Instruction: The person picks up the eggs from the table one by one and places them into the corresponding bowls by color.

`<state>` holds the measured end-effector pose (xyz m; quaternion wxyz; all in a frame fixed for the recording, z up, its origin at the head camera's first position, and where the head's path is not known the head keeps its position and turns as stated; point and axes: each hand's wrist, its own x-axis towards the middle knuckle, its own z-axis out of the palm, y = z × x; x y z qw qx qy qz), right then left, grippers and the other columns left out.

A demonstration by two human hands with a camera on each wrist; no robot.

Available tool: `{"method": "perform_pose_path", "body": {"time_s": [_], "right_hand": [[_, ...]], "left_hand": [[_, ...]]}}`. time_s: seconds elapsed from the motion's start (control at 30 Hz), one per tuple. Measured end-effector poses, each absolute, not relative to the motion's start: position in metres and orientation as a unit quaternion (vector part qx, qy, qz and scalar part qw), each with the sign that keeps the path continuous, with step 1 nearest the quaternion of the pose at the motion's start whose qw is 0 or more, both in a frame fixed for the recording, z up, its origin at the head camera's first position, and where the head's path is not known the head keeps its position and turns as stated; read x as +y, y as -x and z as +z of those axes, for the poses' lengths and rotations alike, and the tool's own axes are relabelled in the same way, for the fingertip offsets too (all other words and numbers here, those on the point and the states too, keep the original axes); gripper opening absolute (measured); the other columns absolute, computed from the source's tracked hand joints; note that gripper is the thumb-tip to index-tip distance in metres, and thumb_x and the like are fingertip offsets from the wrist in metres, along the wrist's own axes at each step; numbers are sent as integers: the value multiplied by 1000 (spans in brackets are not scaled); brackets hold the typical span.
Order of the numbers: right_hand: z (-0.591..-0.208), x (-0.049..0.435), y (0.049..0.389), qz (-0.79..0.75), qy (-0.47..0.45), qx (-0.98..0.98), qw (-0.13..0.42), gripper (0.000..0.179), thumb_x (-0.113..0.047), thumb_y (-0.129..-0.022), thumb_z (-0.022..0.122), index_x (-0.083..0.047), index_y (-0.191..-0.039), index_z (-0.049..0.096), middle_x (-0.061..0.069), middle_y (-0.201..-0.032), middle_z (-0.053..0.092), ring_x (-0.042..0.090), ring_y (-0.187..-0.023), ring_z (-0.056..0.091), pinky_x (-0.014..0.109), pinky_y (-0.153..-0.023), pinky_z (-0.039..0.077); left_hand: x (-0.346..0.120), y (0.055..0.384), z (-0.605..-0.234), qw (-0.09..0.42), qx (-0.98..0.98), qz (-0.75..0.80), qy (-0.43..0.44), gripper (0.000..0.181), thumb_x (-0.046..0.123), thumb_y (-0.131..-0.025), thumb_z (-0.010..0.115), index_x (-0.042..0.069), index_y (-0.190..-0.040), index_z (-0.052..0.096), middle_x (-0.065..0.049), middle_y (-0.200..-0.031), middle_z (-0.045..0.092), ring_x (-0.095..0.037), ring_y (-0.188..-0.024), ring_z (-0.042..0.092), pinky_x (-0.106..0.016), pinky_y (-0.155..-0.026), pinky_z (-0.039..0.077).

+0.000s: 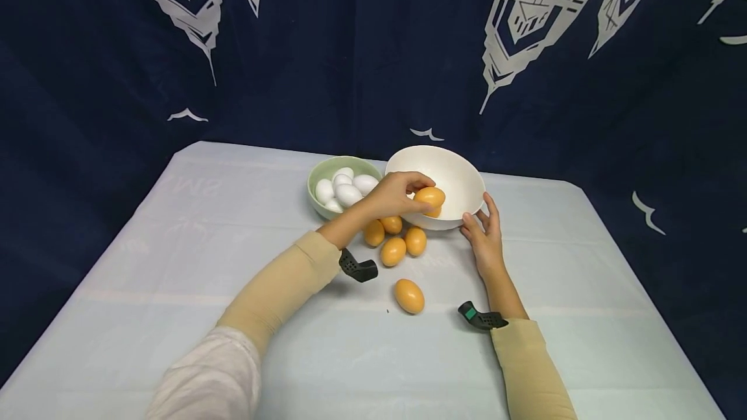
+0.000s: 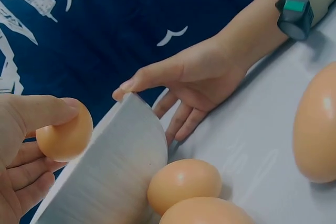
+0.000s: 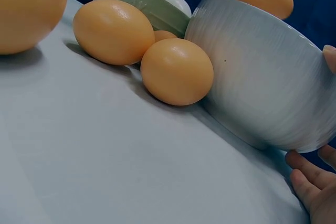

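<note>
My left hand [image 1: 392, 196] pinches a brown egg [image 1: 430, 196] between thumb and fingers, over the near side of the white bowl [image 1: 458, 177]. Just under the held egg, part of another brown egg [image 1: 434, 212] shows in the bowl. At the bowl's right side, my right hand [image 1: 487, 242] grips it, thumb on the rim and fingers against the outside low down, as the right wrist view shows. Several brown eggs [image 1: 393, 252] lie clustered on the table in front of the bowl. One more brown egg [image 1: 410, 296] rests apart, nearer to me.
A green bowl [image 1: 314, 203] holding several white eggs [image 1: 348, 195] stands to the left of the white bowl, partly behind my left forearm. A pale cloth covers the table [image 1: 192, 264]. Behind its far edge hangs a dark blue curtain [image 1: 350, 70] with white prints.
</note>
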<state>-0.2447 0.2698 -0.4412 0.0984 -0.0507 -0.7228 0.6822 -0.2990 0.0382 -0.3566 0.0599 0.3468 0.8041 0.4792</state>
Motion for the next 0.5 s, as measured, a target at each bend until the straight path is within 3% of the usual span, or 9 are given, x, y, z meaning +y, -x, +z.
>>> {"method": "perform_pose_path", "body": {"time_s": [0.5], "right_hand": [[-442, 271, 244, 688, 42, -718, 96, 73, -27, -99, 58, -33, -157, 13, 15, -154, 26, 31, -131, 43, 40, -106, 39]], "left_hand": [[67, 311, -356, 113, 854, 389, -326, 45, 23, -82, 80, 8, -122, 65, -2, -111, 69, -11, -98, 61, -17, -85, 44]]}}
